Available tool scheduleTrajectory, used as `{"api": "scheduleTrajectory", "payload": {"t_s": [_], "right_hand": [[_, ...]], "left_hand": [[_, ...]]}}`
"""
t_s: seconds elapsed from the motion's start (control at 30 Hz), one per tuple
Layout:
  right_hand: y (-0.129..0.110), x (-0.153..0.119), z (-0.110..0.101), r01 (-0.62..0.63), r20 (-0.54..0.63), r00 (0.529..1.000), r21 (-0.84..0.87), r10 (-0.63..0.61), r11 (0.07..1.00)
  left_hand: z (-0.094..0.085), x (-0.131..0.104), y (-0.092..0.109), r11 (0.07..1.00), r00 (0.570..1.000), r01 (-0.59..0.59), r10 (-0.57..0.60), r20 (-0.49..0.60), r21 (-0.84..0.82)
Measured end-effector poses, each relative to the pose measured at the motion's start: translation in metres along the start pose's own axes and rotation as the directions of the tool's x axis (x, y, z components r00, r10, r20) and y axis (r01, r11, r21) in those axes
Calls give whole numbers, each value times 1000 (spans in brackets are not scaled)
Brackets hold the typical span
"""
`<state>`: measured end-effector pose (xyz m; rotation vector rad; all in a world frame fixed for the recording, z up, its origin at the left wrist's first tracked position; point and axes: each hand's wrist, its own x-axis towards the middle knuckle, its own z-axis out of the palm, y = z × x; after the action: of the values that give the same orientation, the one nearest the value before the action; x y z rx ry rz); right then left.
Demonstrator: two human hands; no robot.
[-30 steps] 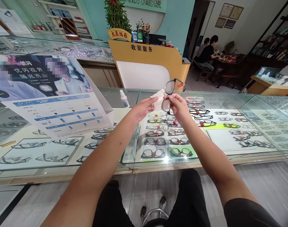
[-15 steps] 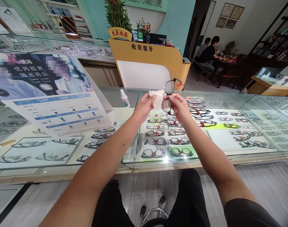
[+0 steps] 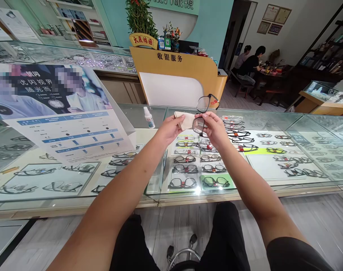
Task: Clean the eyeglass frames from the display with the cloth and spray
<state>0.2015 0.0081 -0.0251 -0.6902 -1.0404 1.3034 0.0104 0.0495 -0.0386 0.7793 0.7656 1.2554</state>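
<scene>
Above the glass display case, my left hand (image 3: 170,128) pinches a cream-coloured cleaning cloth (image 3: 187,122). My right hand (image 3: 214,126) grips a pair of dark-framed eyeglasses (image 3: 203,104) near the bridge, the frame turned on end so that one lens is above the fingers and the other below. A red label shows on the upper part of the glasses. The cloth's right edge is close to the lower lens; whether they touch I cannot tell. A white spray bottle (image 3: 149,117) stands on the glass to the left of my left hand.
Rows of eyeglasses (image 3: 185,168) lie inside the glass display case (image 3: 273,184) under my arms. A large printed sign (image 3: 84,128) stands on its left side. Beyond is a wooden cashier counter (image 3: 185,62). Two people (image 3: 249,62) sit at a table at the back right.
My left hand has drawn slightly left with the cloth, uncovering more of the lower lens. The glasses have turned a little in my right hand.
</scene>
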Motion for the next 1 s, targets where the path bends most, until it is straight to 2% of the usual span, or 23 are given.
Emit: {"api": "scheduleTrajectory", "payload": {"t_s": [0.1,0.17,0.43,0.63,0.8,0.9,1.0], "right_hand": [[-1,2,-2,-9,4,1000,73,9,997],[-1,4,-3,-20,11,1000,113,19,993],[3,9,-5,-21,22,1000,151,17,988],[5,9,-5,15,-4,1000,142,-14,990],[0,6,-5,25,-57,998,-22,-26,999],[0,4,-5,28,-19,999,-176,-32,984],[1,2,-5,-10,35,999,-281,21,960]], "left_hand": [[-4,5,1,999,995,7,-11,-100,-34],[-5,7,0,999,992,10,-14,-125,-32],[-4,4,-9,999,999,-35,35,13,-5],[-6,8,-10,994,994,-103,104,-24,44],[-7,6,-7,982,987,-133,143,-69,135],[-7,4,-6,972,985,-125,146,-94,197],[-8,3,-5,959,981,-152,177,-84,241]]}}
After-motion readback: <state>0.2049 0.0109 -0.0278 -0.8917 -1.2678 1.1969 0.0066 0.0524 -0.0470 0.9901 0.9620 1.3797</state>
